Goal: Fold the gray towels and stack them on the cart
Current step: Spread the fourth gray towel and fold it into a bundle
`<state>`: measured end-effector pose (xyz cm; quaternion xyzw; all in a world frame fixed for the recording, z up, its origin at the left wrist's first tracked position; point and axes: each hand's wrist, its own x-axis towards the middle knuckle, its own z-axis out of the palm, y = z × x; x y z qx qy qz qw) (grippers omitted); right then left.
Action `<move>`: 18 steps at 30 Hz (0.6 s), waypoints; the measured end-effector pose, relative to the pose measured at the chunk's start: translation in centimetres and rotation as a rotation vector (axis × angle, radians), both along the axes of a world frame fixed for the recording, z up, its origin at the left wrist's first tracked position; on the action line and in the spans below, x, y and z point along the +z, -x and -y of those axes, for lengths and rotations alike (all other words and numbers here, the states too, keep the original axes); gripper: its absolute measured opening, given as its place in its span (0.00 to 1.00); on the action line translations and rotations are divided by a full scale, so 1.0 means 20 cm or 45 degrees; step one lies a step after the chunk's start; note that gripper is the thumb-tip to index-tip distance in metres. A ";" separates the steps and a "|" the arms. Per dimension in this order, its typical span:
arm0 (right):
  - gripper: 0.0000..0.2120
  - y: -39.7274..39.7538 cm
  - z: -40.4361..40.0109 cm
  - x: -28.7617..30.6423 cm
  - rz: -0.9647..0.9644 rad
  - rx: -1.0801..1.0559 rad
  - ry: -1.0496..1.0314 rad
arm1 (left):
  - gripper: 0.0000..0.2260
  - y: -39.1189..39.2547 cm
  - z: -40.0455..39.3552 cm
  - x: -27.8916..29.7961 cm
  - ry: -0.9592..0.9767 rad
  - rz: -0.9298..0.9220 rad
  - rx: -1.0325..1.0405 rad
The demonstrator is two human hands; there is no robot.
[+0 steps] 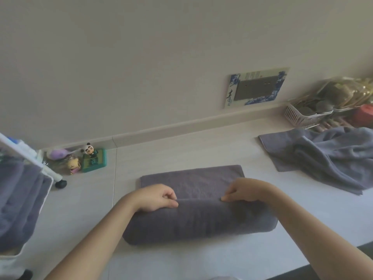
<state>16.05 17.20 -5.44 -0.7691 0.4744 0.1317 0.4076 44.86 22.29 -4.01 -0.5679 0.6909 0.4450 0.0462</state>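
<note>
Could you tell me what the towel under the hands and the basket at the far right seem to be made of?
The towel looks like soft gray terry cloth with a matte finish: its surface is fuzzy and the fold edges are rounded and thick. The basket looks like white moulded plastic, probably semi-gloss: its walls are thin, evenly slotted bars. The blur leaves the finish uncertain.

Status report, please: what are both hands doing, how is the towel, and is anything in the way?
Left hand and right hand pinch folded edge of dark gray terry towel. Towel half folded on pale surface. Crumpled gray towels wait at right. Nothing blocking.
</note>
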 end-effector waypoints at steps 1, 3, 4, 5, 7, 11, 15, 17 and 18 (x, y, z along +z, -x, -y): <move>0.22 -0.02 0.06 0.00 -0.017 -0.007 0.017 | 0.05 0.00 0.07 0.01 0.019 0.041 -0.011; 0.23 -0.06 0.17 0.00 -0.046 -0.010 0.060 | 0.05 0.00 0.18 0.01 0.028 0.112 -0.028; 0.24 -0.08 0.23 -0.01 -0.044 -0.017 0.089 | 0.06 0.00 0.24 0.01 0.028 0.134 -0.029; 0.25 -0.10 0.28 -0.02 -0.038 -0.033 0.118 | 0.08 0.00 0.30 0.00 0.030 0.154 -0.027; 0.24 -0.13 0.37 -0.06 -0.056 -0.054 0.179 | 0.10 -0.01 0.39 -0.03 0.044 0.205 -0.006; 0.20 -0.21 0.51 -0.17 -0.162 -0.168 0.274 | 0.13 -0.03 0.55 -0.17 0.072 0.328 0.089; 0.24 -0.24 0.54 -0.30 -0.267 -0.114 0.262 | 0.22 -0.02 0.56 -0.38 0.052 0.391 0.160; 0.26 -0.23 0.54 -0.36 -0.318 -0.039 0.327 | 0.23 -0.02 0.54 -0.47 0.201 0.518 0.029; 0.26 -0.22 0.53 -0.39 -0.342 -0.020 0.364 | 0.22 -0.02 0.53 -0.50 0.286 0.559 -0.010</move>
